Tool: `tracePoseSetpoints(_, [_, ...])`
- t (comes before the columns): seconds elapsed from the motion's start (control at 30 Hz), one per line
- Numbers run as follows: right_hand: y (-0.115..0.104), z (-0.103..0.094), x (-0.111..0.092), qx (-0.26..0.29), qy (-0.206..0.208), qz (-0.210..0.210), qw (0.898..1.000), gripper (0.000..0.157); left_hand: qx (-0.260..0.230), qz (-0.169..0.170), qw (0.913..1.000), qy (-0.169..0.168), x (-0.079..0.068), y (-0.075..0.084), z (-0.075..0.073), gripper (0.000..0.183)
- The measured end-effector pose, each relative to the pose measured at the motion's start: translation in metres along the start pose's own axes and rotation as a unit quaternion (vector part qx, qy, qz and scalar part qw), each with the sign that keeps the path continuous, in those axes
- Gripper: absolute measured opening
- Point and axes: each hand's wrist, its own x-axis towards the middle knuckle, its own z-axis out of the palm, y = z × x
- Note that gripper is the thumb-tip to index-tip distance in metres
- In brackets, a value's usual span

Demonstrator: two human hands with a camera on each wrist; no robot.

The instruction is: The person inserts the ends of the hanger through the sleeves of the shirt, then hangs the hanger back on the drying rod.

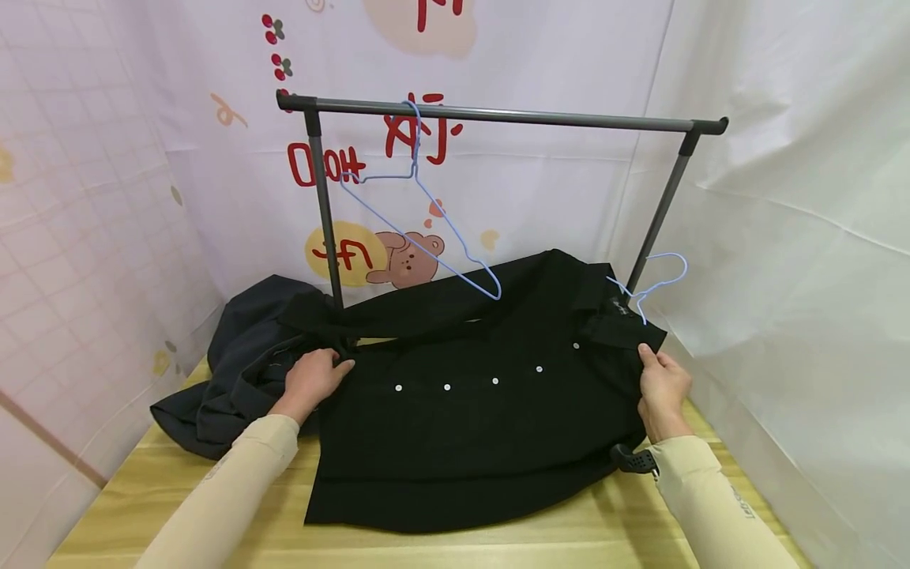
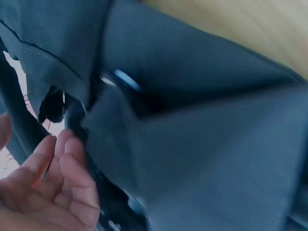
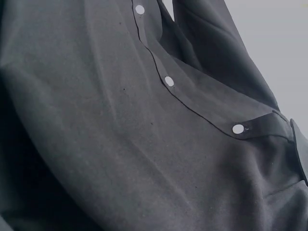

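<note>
Shirt of plain black fabric [image 1: 455,442], with 5 round white buttons [image 1: 495,381] showing along its front, spreads over a pale wood-grained table [image 1: 426,553], collar end to the right. The right hand [image 1: 663,389] pinches the cloth at that end, just beside a slim light-blue hanger [image 1: 640,297] whose hook sticks out of the neck opening. At the opposite end is the left hand [image 1: 316,379], its fingers loosely bent and thumb apart, beside a crumpled dark-navy garment [image 1: 235,387]. Behind, a 2nd light-blue hanger [image 1: 415,167] hangs from a dark-grey tubular rack [image 1: 540,118].
</note>
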Motion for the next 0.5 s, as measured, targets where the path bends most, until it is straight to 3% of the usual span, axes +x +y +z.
tracePoseSetpoints(0.13, [0.001,-0.002,0.000,-0.006,0.011,-0.011,1.000,0.023,-0.012,-0.013,0.9994,0.028,0.021,0.010,0.012,0.052])
tracePoseSetpoints(0.23, [0.001,-0.003,0.001,-0.019,0.014,-0.015,1.000,0.021,-0.007,-0.013,0.9997,0.019,0.032,0.013,0.022,0.053])
tracePoseSetpoints(0.4, [0.001,-0.003,0.001,-0.035,0.005,-0.022,0.999,0.029,-0.019,-0.008,0.9991,-0.038,0.035,0.012,0.032,0.030])
tracePoseSetpoints(0.5, [0.000,-0.004,0.002,-0.055,-0.003,-0.039,0.998,0.032,-0.076,0.012,0.9968,-0.022,0.032,0.014,0.029,0.025])
